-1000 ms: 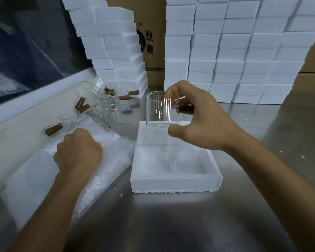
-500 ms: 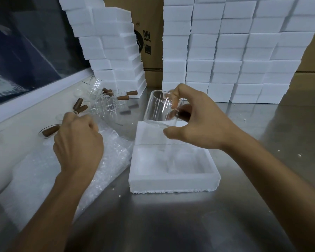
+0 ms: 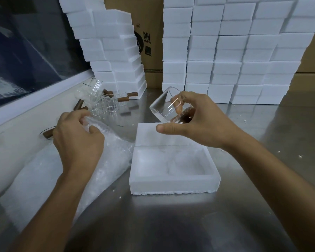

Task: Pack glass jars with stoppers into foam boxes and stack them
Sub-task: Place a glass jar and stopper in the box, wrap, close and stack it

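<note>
The right hand (image 3: pixel 198 122) curls around a clear round glass jar (image 3: pixel 166 108), tipped sideways above the open white foam box (image 3: pixel 173 184). The box is square and crumbly-edged, sitting on the shiny metal table (image 3: pixel 171 224). The left hand (image 3: pixel 76 135) pinches the bumpy bubble wrap (image 3: pixel 105 164). More jars with brown stoppers (image 3: pixel 123 99) lie behind it.

Dim, cool overhead light; soft glare on the steel counter (image 3: pixel 171 224); wide-angle bowing at frame edges; slight softness.
</note>
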The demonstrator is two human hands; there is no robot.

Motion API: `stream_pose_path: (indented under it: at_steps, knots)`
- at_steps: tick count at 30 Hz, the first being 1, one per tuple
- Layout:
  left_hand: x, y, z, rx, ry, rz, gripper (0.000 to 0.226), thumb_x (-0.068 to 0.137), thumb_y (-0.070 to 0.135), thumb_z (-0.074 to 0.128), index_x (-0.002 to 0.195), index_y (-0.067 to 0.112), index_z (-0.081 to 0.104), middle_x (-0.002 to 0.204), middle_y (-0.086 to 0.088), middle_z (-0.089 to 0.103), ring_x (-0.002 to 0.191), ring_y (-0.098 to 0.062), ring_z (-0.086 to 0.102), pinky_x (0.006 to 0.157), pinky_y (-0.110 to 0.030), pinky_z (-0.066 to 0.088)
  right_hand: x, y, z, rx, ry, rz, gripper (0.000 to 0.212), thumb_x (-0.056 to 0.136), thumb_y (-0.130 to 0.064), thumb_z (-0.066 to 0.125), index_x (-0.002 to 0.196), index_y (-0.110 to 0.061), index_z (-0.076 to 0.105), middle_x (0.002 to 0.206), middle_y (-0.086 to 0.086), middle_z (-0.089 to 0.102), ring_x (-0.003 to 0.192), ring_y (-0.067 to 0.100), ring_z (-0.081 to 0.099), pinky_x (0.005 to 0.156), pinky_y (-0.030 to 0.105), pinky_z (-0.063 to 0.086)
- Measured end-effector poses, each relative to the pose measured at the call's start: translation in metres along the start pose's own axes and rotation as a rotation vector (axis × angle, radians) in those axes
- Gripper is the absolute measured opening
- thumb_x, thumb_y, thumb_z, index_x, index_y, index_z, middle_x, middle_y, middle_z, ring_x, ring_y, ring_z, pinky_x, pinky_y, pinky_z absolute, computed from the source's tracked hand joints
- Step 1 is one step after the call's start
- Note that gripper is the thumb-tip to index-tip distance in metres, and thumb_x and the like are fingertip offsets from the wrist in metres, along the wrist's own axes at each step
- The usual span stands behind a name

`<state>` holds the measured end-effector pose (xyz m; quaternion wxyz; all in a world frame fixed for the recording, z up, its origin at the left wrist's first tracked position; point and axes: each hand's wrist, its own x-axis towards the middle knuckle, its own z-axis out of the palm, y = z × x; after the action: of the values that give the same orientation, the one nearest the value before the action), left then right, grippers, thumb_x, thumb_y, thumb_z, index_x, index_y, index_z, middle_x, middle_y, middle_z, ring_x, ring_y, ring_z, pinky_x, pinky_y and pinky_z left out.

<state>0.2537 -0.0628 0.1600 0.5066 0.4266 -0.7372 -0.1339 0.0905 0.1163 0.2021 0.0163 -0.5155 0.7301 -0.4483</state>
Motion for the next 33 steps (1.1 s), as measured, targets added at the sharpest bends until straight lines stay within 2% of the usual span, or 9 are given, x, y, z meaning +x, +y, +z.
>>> stream_pose_path:
  at_steps: [3, 5, 11, 15, 17, 23, 26, 30, 33]
  knots:
    - [-0.001, 0.004, -0.001, -0.053, 0.038, 0.062, 0.037, 0.082, -0.006, 0.059, 0.116, 0.006, 0.070, 0.118, -0.013, 0.064, 0.096, -0.035, 0.063, 0.091, -0.014, 0.030, 0.001, 0.000, 0.001, 0.061, 0.001, -0.013, 0.059, 0.063, -0.063, 0.073, 0.096, -0.016, 0.061, 0.071, -0.014, 0.066, 0.049, 0.001, 0.054, 0.047, 0.011, 0.040]
    - [-0.001, 0.007, -0.003, -0.112, 0.079, 0.116, 0.037, 0.086, -0.005, 0.057, 0.119, 0.006, 0.069, 0.122, -0.011, 0.064, 0.089, -0.032, 0.066, 0.089, -0.018, 0.040, 0.002, 0.001, 0.001, 0.109, 0.012, -0.023, 0.056, 0.073, -0.056, 0.070, 0.097, -0.007, 0.060, 0.078, 0.002, 0.067, 0.049, 0.004, 0.051, 0.046, 0.014, 0.041]
    - [-0.004, 0.018, -0.008, -0.286, 0.196, 0.401, 0.042, 0.092, -0.007, 0.045, 0.130, 0.002, 0.062, 0.132, -0.009, 0.060, 0.103, -0.035, 0.068, 0.086, -0.040, 0.057, 0.004, 0.003, 0.001, 0.181, 0.049, 0.010, 0.033, 0.098, -0.037, 0.054, 0.093, -0.004, 0.056, 0.065, -0.029, 0.061, 0.066, 0.004, 0.065, 0.048, 0.007, 0.041]
    - [-0.008, 0.028, -0.011, -0.116, 0.326, 0.813, 0.042, 0.095, -0.012, 0.033, 0.124, -0.007, 0.063, 0.129, -0.016, 0.060, 0.101, -0.035, 0.067, 0.090, -0.026, 0.048, 0.003, -0.001, -0.002, 0.192, 0.070, 0.014, 0.033, 0.097, -0.037, 0.055, 0.092, -0.004, 0.056, 0.064, -0.026, 0.062, 0.066, 0.009, 0.064, 0.048, 0.008, 0.040]
    - [-0.011, 0.033, -0.008, -0.116, 0.282, 0.882, 0.038, 0.099, -0.007, 0.033, 0.122, -0.007, 0.064, 0.126, -0.016, 0.062, 0.101, -0.035, 0.067, 0.089, -0.028, 0.050, 0.002, -0.003, -0.003, 0.217, 0.090, 0.013, 0.033, 0.097, -0.035, 0.056, 0.089, -0.003, 0.056, 0.062, -0.020, 0.061, 0.069, 0.015, 0.065, 0.048, 0.007, 0.041]
    - [-0.020, 0.020, 0.005, -0.028, 0.153, 0.670, 0.031, 0.091, -0.003, 0.065, 0.121, -0.001, 0.067, 0.123, -0.014, 0.066, 0.093, -0.035, 0.067, 0.079, -0.039, 0.053, 0.003, -0.006, -0.003, 0.215, 0.124, 0.009, 0.033, 0.095, -0.039, 0.058, 0.086, -0.007, 0.059, 0.073, -0.009, 0.059, 0.075, 0.022, 0.064, 0.052, 0.008, 0.045]
    - [-0.022, 0.016, 0.007, 0.015, 0.079, 0.584, 0.038, 0.086, -0.007, 0.067, 0.124, 0.002, 0.067, 0.126, -0.011, 0.066, 0.087, -0.034, 0.065, 0.072, -0.035, 0.052, 0.002, -0.009, 0.000, 0.253, 0.152, 0.039, 0.034, 0.094, -0.035, 0.062, 0.076, -0.006, 0.062, 0.085, -0.013, 0.061, 0.067, 0.017, 0.066, 0.054, 0.014, 0.051]
    - [-0.023, 0.015, 0.010, -0.067, -0.090, 0.511, 0.065, 0.078, -0.018, 0.066, 0.137, 0.006, 0.056, 0.141, -0.002, 0.055, 0.099, -0.023, 0.067, 0.082, -0.032, 0.051, 0.000, -0.018, 0.000, 0.641, 0.013, 0.216, 0.029, 0.086, -0.037, 0.059, 0.071, -0.012, 0.062, 0.075, 0.000, 0.065, 0.058, 0.019, 0.060, 0.067, 0.033, 0.047]
    - [-0.024, 0.019, 0.012, -0.177, -0.216, 0.462, 0.079, 0.077, -0.015, 0.069, 0.147, 0.014, 0.045, 0.149, 0.012, 0.041, 0.122, -0.001, 0.046, 0.104, -0.015, 0.039, -0.004, -0.028, 0.009, 1.030, -0.247, 0.275, 0.029, 0.081, -0.037, 0.054, 0.069, -0.012, 0.062, 0.107, 0.017, 0.066, 0.047, 0.016, 0.049, 0.055, 0.027, 0.045]
